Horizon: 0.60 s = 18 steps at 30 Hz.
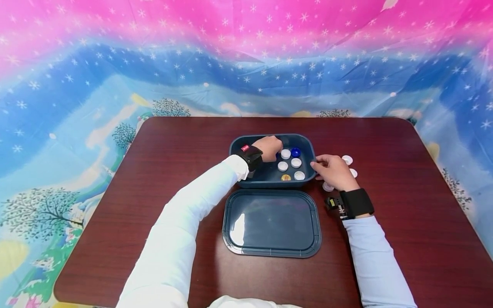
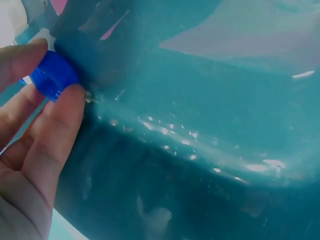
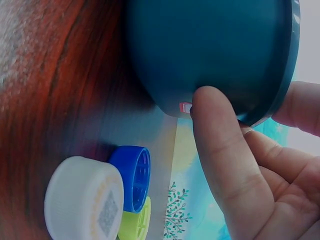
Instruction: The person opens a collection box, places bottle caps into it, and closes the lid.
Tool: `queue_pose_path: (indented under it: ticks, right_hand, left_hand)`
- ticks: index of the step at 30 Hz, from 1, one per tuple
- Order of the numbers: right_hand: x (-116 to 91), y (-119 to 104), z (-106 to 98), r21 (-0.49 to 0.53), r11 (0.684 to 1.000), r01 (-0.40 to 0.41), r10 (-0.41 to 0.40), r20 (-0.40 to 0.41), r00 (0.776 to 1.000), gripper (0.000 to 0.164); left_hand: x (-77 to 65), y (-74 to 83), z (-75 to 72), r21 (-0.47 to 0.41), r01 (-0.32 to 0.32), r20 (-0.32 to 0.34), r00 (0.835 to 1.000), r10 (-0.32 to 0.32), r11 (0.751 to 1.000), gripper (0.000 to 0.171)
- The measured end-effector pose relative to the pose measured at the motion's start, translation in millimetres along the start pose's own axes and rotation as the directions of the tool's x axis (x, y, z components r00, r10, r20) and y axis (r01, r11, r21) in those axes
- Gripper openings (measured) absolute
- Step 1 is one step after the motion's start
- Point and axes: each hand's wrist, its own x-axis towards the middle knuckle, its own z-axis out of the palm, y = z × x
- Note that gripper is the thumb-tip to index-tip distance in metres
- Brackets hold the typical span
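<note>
My left hand [image 1: 268, 147] reaches into a dark blue-grey plastic box [image 1: 275, 184]. Its thumb and fingers pinch a blue bottle cap [image 2: 54, 75], seen close to the box's inner surface in the left wrist view. Beside that hand, several caps lie in the box: white ones such as this white cap [image 1: 283, 166], another blue cap [image 1: 295, 152] and a yellow cap [image 1: 286, 177]. At the right end of the box, my right hand [image 1: 335, 171] holds the wall, with one finger [image 3: 217, 135] against the outside and another digit at the rim.
The box's lid [image 1: 271, 222] lies flat on the brown table [image 1: 165, 145] in front of the box. Loose caps sit right of the box, among them a white cap [image 3: 82, 200], a blue cap [image 3: 131, 177] and a yellow-green cap [image 3: 135, 225]. A patterned cloth [image 1: 246, 55] hangs behind.
</note>
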Motion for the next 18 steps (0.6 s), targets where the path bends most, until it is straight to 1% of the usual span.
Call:
queue_pose_path:
  ticks: [4, 11, 18]
  right_hand:
    - [0.2, 0.4, 0.0, 0.001, 1.000, -0.002, 0.002, -0.003, 1.000, 0.046]
    - [1.2, -1.3, 0.3, 0.007, 1.000, -0.015, 0.015, 0.000, 1.000, 0.045]
    - [0.6, -1.5, 0.2, 0.000, 1.000, -0.016, 0.016, 0.002, 1.000, 0.045]
  left_hand:
    - [2.4, 2.9, 1.4, 0.015, 0.016, -0.005, 1.000, -0.015, 1.000, 0.020]
    - [3.2, 6.6, 1.9, 0.038, 0.004, -0.022, 1.000, -0.004, 0.999, 0.008]
    - [4.4, 8.4, 2.8, 0.024, 0.023, -0.005, 1.000, -0.023, 0.999, 0.004]
